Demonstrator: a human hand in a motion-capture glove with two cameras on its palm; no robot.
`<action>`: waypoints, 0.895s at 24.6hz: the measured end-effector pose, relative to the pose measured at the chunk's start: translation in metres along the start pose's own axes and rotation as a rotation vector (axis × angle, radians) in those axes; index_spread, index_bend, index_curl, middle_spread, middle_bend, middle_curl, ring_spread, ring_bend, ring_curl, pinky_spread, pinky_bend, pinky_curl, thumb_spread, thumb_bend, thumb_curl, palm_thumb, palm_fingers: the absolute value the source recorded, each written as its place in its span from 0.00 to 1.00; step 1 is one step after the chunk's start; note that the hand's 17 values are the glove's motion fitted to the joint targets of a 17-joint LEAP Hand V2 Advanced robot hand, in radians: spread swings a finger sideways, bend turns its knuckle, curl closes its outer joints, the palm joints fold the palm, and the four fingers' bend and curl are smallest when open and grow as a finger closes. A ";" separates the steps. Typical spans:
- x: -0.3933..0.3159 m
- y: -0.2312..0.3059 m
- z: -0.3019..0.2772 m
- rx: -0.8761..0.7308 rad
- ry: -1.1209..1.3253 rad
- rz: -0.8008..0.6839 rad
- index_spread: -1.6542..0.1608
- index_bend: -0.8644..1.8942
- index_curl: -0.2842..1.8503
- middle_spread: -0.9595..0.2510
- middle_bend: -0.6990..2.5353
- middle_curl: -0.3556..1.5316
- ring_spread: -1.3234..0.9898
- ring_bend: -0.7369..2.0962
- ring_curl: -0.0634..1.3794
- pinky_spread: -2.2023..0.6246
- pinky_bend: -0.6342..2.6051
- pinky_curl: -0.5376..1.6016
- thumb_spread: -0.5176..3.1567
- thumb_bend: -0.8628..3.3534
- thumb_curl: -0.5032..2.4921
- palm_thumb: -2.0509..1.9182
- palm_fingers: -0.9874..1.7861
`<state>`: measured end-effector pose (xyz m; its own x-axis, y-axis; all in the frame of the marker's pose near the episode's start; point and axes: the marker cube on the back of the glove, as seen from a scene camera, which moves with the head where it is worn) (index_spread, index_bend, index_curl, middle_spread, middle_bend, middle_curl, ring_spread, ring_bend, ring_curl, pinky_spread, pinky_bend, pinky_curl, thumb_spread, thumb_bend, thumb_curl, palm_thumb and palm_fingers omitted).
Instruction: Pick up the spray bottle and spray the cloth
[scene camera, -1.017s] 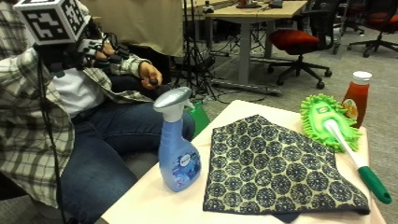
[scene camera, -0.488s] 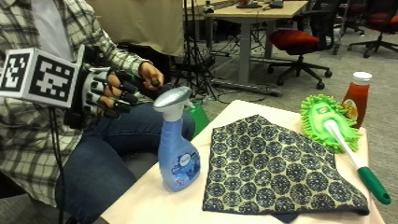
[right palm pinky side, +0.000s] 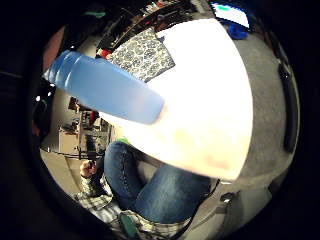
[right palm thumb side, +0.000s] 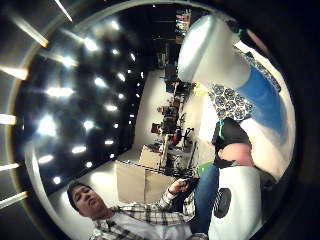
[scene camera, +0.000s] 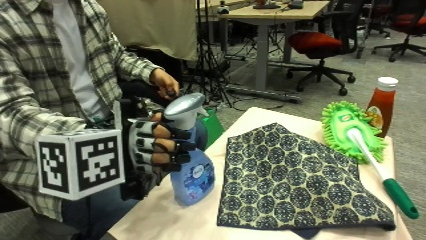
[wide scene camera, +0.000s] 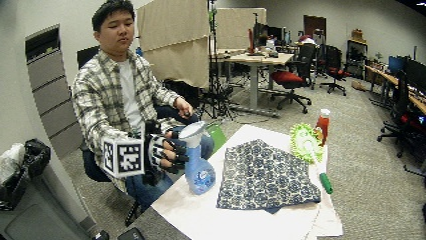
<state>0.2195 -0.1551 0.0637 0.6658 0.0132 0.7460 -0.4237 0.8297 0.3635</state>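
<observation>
A blue spray bottle (scene camera: 193, 175) with a grey trigger head stands upright near the table's left edge (scene camera: 173, 220). My gloved right hand (scene camera: 156, 147) is at its neck from the left, fingers curled round it just below the head. The patterned dark-blue cloth (scene camera: 293, 180) lies flat on the table to the right of the bottle. The little finger side palm view has the bottle's body (right palm pinky side: 105, 87) close to the palm, with the cloth (right palm pinky side: 142, 55) beyond. On the thumb side, the grey head and blue body (right palm thumb side: 260, 95) show beside the cloth (right palm thumb side: 227, 102).
A green fluffy duster (scene camera: 353, 132) with a white and green handle lies along the cloth's right side. A ketchup bottle (scene camera: 381, 102) stands at the far right corner. The person's bare left hand (scene camera: 163, 82) rests by their lap. Office desks and chairs stand behind.
My right hand has come down from chest height on the left to the bottle and now curls round its neck. The bottle and cloth have stayed in place.
</observation>
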 end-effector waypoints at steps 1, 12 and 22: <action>0.003 -0.002 -0.003 -0.023 -0.030 -0.008 0.80 0.37 0.27 0.81 0.30 0.36 0.57 0.39 0.24 0.83 0.26 0.38 0.43 0.27 0.32 0.72 0.54; 0.009 -0.039 0.015 -0.017 -0.230 -0.070 0.79 0.36 0.27 0.76 0.30 0.38 0.53 0.43 0.27 0.80 0.28 0.39 0.38 0.24 0.34 0.75 0.71; 0.007 -0.047 0.018 0.127 -0.184 -0.072 0.77 0.42 0.32 0.68 0.37 0.44 0.50 0.45 0.33 0.75 0.29 0.42 0.25 0.23 0.37 0.78 0.87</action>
<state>0.2330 -0.2043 0.0615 0.5789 -0.1547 0.8006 -0.4608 0.7480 0.4777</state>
